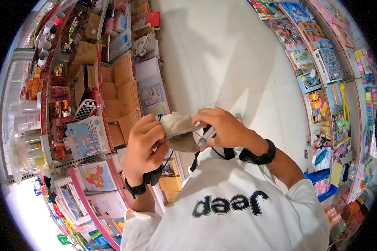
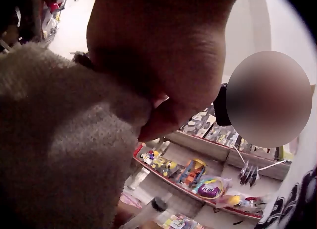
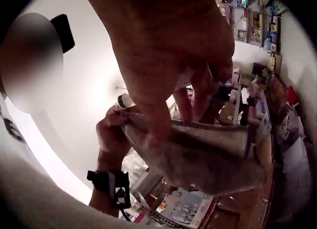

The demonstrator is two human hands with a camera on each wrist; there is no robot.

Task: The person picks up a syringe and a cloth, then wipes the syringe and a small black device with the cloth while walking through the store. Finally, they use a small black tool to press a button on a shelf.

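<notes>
A grey, fuzzy cloth (image 1: pixel 178 124) hangs between the two hands in front of the chest. My left hand (image 1: pixel 144 144) grips its left side, fingers curled over the fabric. At the other side, my right hand (image 1: pixel 226 129) has its fingertips on the cloth's edge and also holds a slim clear tube (image 1: pixel 207 136) tucked under its fingers. The left wrist view has the cloth (image 2: pixel 74 145) filling its left part, with the tube's dark cap (image 2: pixel 158 204) below the hand. In the right wrist view, thumb and fingers pinch the upper edge of the sagging cloth (image 3: pixel 208 162).
Packed shelves (image 1: pixel 104 79) with cartons, cups and packets line the left side of the aisle. Toy and stationery shelves (image 1: pixel 322 83) run along the right. Pale tiled floor (image 1: pixel 222 54) lies between. Both wrists wear black straps with cables.
</notes>
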